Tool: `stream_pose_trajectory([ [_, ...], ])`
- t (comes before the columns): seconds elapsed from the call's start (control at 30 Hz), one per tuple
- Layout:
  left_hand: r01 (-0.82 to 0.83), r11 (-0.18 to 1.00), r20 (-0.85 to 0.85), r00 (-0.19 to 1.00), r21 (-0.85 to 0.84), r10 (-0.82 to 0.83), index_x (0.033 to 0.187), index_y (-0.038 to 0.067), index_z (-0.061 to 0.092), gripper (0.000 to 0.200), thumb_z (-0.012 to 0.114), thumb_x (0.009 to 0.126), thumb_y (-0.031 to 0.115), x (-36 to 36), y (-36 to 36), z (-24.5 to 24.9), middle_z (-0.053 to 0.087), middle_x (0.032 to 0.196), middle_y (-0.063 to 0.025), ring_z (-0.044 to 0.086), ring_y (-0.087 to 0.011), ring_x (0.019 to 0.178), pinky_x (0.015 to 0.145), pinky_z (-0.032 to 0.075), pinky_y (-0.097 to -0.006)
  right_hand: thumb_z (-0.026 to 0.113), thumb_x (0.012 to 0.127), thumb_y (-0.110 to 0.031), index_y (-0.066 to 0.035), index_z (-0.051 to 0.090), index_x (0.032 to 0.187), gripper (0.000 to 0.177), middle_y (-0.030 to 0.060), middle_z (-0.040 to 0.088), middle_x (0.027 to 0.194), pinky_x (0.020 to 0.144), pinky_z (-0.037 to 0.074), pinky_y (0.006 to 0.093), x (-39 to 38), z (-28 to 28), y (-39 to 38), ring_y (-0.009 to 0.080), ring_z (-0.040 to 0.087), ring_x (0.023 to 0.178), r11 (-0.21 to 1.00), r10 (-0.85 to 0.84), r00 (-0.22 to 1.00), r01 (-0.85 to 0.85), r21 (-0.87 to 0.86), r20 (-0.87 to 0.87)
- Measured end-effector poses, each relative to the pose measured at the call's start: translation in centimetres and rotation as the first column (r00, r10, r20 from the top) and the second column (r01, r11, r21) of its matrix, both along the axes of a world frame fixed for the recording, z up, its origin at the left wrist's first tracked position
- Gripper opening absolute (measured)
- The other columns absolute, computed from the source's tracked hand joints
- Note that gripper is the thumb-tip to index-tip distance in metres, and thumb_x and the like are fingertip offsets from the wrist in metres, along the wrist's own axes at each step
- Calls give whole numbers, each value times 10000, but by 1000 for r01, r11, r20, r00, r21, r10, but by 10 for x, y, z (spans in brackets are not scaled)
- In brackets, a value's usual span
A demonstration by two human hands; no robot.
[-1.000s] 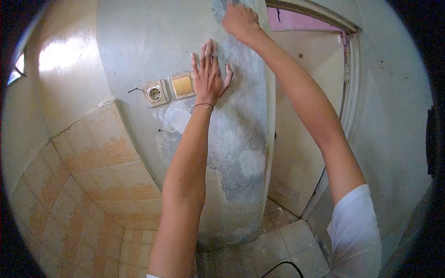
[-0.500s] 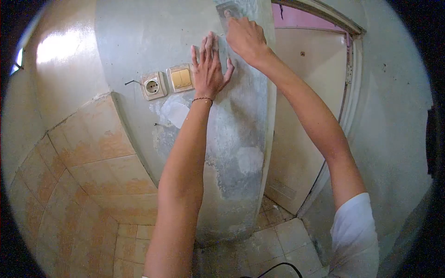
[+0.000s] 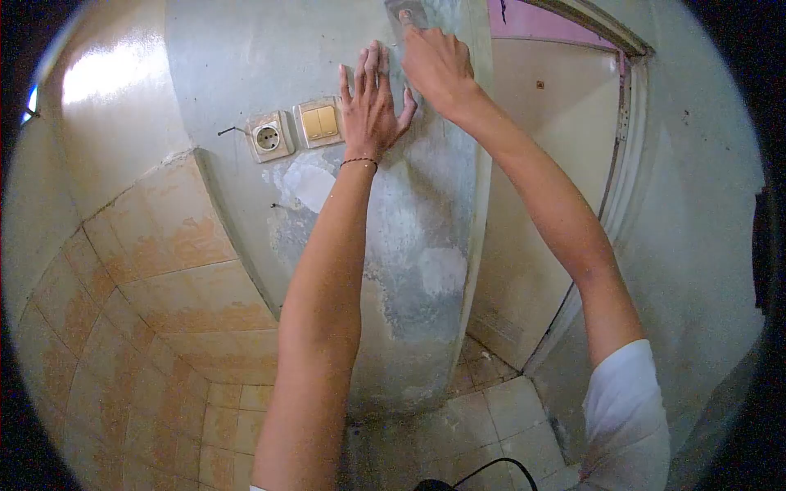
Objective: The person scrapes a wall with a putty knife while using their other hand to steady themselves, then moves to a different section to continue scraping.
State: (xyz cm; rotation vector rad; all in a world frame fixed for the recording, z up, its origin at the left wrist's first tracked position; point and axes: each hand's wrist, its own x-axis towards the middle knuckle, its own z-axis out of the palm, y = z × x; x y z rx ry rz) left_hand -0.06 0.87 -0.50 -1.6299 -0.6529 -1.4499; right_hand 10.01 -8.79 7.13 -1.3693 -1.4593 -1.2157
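My right hand [image 3: 438, 69] is wrapped round the handle of a putty knife [image 3: 416, 11]. Its wide grey blade lies against the upper part of the wall [image 3: 270, 49], near the wall's right edge, and is partly cut off by the top of the view. Flat on the same wall, with fingers spread and holding nothing, my left hand [image 3: 375, 110] rests just right of the yellow light switch [image 3: 319, 123]. Pale patches and a rough grey area [image 3: 422, 307] mark the wall below my hands.
A wall socket [image 3: 268, 137] sits left of the switch, with a nail [image 3: 230, 130] sticking out beside it. To the right are a door [image 3: 544, 155] and its frame [image 3: 626, 180]. Orange-stained tiles [image 3: 176, 237] cover the lower left. A black cable [image 3: 499, 462] shows near the tiled floor [image 3: 471, 421].
The view has shifted slightly, so the wall and switch sit a little higher. The putty knife has moved slightly up, still in my right hand. My left hand stays flat against the wall.
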Motion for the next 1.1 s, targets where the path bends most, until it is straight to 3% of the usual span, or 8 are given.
stream_pose_trajectory([
  [0.2, 16, 1000, 12, 1000, 4, -16, 1477, 33, 365, 715, 505, 894, 422, 3, 0, -5, 275, 1585, -96, 244, -236, 1462, 1208, 91, -488, 513, 876, -126, -30, 533, 1335, 469, 290, 679, 976, 789, 553, 526, 7, 27, 22, 457, 678, 913, 997, 81, 997, -81, -1, -18],
  [0.4, 10, 1000, 17, 1000, 1, -10, 1476, 29, 365, 710, 502, 897, 418, -1, -1, 1, 289, 1577, -98, 257, -240, 1456, 1207, 103, -492, 579, 874, -144, -5, 644, 1105, 277, 232, 688, 980, 764, 569, 488, -7, 22, 21, 392, 691, 933, 1000, 20, 998, -21, 1, 54],
  [0.6, 0, 1000, 29, 1000, 15, -1, 1478, 29, 363, 710, 503, 898, 413, 2, 1, -1, 298, 1571, -101, 264, -242, 1452, 1206, 113, -497, 502, 884, -131, 15, 663, 1045, 270, 283, 664, 1038, 836, 543, 507, -6, 70, 36, 427, 668, 972, 992, 114, 986, -106, 72, -123],
  [0.7, 20, 1000, 40, 999, 16, -21, 1478, 27, 362, 710, 505, 897, 409, 1, 0, 0, 306, 1567, -104, 266, -244, 1452, 1205, 116, -501, 491, 886, -108, 29, 659, 1042, 268, 272, 668, 1026, 839, 541, 505, -19, 68, 11, 424, 668, 964, 989, 72, 993, -84, -124, -96],
  [0.9, -5, 1000, 16, 1000, 1, 5, 1469, -14, 364, 736, 490, 886, 418, 1, 1, -1, 275, 1579, -104, 264, -244, 1452, 1206, 119, -513, 482, 882, -95, 21, 658, 1049, 268, 284, 656, 1081, 869, 531, 506, -16, 67, 38, 420, 656, 1017, 985, 150, 983, -138, 107, -110],
  [1.0, -7, 1000, 22, 1000, -1, 7, 1475, -14, 355, 741, 482, 889, 421, 2, 0, -4, 265, 1584, -105, 258, -242, 1456, 1206, 115, -512, 481, 886, -96, 15, 659, 1055, 269, 293, 625, 1163, 907, 515, 506, -9, 62, 30, 413, 634, 1077, 976, 167, 956, -194, -95, -241],
  [1.07, 1, 1000, 28, 1000, 22, -1, 1477, -15, 350, 744, 478, 890, 423, 1, -2, 1, 260, 1587, -107, 253, -240, 1459, 1207, 113, -511, 485, 883, -90, 18, 660, 1069, 278, 270, 650, 1131, 876, 528, 512, 1, 55, 51, 409, 649, 1050, 843, 165, 981, -196, 502, 106],
  [1.1, 18, 1000, 31, 999, 14, -18, 1482, -1, 341, 735, 493, 892, 410, 1, -3, 1, 265, 1586, -104, 256, -244, 1458, 1205, 116, -507, 485, 883, -90, 18, 660, 1069, 278, 270, 650, 1131, 876, 528, 512, 5, 68, 57, 409, 649, 1050, 837, 169, 979, -202, 509, 110],
])
